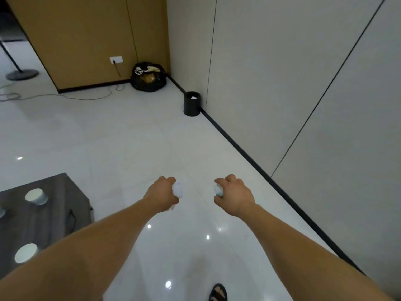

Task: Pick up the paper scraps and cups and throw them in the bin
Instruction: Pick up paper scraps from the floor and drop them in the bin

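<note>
My left hand (pixel 161 193) grips a crumpled white paper scrap (pixel 178 189). A second white paper scrap (pixel 218 190) is held in my right hand (pixel 233 195). Both hands are stretched out in front of me above the white floor. The black round bin (pixel 191 104) stands far ahead against the right wall, with something white inside it. Two white paper cups, one (pixel 36 196) further back and one (pixel 25 253) closer, sit on the dark low table (pixel 56 213) at my lower left.
A full black rubbish bag (pixel 148 77) lies in the far corner. A thin cable (pixel 65 96) trails across the floor from a wall socket (pixel 116 60). A stand with a round base (pixel 21 74) is at the far left. The grey wall (pixel 303 83) runs along my right.
</note>
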The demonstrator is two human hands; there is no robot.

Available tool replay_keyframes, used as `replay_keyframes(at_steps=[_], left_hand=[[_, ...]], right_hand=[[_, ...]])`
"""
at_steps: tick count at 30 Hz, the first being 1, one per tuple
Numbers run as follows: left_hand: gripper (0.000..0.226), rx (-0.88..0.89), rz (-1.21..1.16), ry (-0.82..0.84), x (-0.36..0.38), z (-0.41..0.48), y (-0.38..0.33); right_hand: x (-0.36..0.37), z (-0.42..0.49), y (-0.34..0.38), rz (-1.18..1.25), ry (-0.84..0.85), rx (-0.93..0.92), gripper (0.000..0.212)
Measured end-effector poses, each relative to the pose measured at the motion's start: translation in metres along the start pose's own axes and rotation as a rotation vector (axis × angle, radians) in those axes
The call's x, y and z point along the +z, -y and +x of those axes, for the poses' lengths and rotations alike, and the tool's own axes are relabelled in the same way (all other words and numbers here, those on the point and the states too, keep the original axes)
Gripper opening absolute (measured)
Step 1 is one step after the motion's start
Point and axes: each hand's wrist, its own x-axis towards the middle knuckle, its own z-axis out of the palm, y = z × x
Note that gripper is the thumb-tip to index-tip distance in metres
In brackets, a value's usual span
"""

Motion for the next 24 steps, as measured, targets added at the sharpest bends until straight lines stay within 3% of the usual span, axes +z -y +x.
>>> replay_keyframes(at_steps=[12,24], left_hand=[[0.018,-0.154,-0.086,-0.065,-0.062,0.196,0.041],[0.018,-0.096,-0.126,-0.02,-0.159,0.437,0.082]], right_hand=[[-0.023,0.248,0.039,-0.056,0.066,-0.172,0.057],[-0.054,0.486,0.096,-0.014,0.065,-0.106,0.056]])
